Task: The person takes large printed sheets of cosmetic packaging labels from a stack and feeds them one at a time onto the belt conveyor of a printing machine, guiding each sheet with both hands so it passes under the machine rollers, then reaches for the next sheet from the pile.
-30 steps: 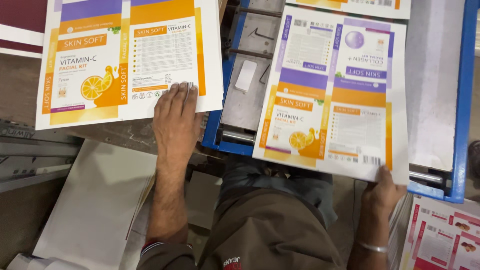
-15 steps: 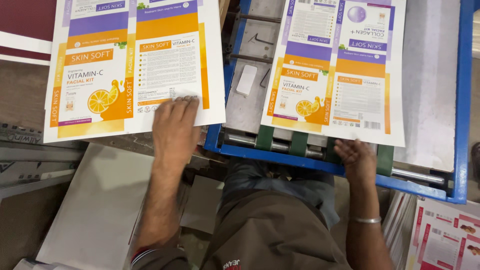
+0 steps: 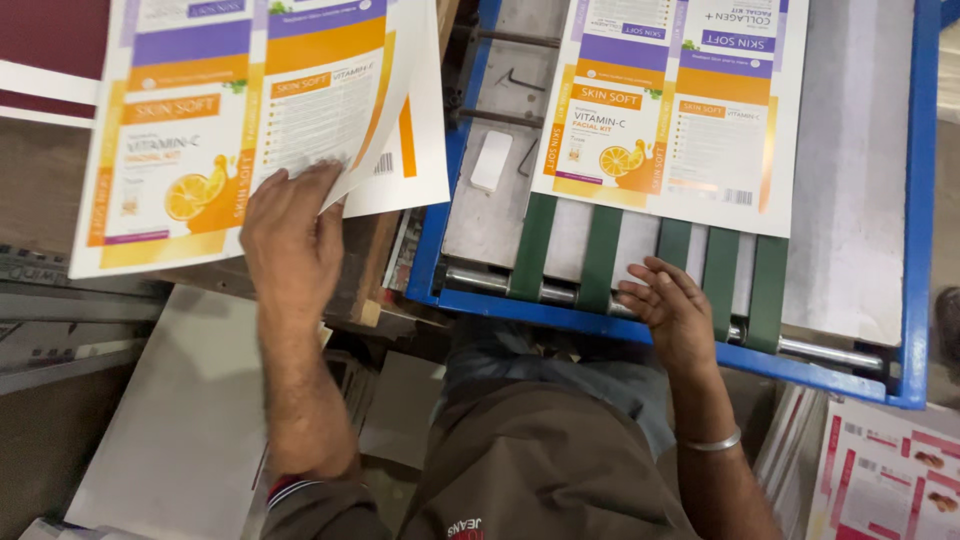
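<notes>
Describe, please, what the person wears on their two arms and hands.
Both hands are bare, with no gloves. The left hand leads to a forearm that is uncovered down to a dark sleeve cuff with thin red and white stripes near the elbow. The right hand carries a thin silver-coloured bangle on the wrist; no sleeve shows on that forearm.

red-printed sheets, small white block; maroon board

A print workshop: stacked printed carton sheets beside a blue belt-fed machine.
</notes>
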Available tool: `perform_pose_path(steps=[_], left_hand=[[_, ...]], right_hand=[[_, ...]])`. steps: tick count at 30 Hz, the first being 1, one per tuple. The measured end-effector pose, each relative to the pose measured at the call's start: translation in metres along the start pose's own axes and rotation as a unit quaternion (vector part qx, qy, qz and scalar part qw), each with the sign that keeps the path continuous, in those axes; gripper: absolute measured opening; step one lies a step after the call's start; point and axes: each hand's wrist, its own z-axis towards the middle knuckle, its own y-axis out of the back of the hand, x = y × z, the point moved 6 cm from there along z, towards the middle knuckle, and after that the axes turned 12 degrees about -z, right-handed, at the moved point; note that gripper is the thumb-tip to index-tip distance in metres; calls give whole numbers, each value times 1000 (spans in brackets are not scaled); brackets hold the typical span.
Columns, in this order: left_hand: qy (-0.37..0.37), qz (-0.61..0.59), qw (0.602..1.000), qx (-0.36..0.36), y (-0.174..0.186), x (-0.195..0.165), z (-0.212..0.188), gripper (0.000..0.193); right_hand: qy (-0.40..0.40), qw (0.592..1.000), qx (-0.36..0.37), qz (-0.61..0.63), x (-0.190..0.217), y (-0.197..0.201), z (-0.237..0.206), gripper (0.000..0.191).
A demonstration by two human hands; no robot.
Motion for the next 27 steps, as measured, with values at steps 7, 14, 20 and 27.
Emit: perform_pose_path(steps=[7, 14, 20, 27], left_hand=[[-51, 56, 989, 130, -121, -98, -33, 53], [-62, 2, 978, 200, -127, -111, -46, 64], [-54, 116, 985, 116, -72, -41, -25, 65], [-98, 145, 984, 35, -68, -6, -19, 27]], right_hand=[[71, 958, 266, 79, 25, -107, -16, 43], [6, 995, -8, 99, 16, -51, 24, 44], [126, 974, -181, 42, 40, 58, 28, 46], [156, 934, -319, 45, 47, 120, 7, 44]])
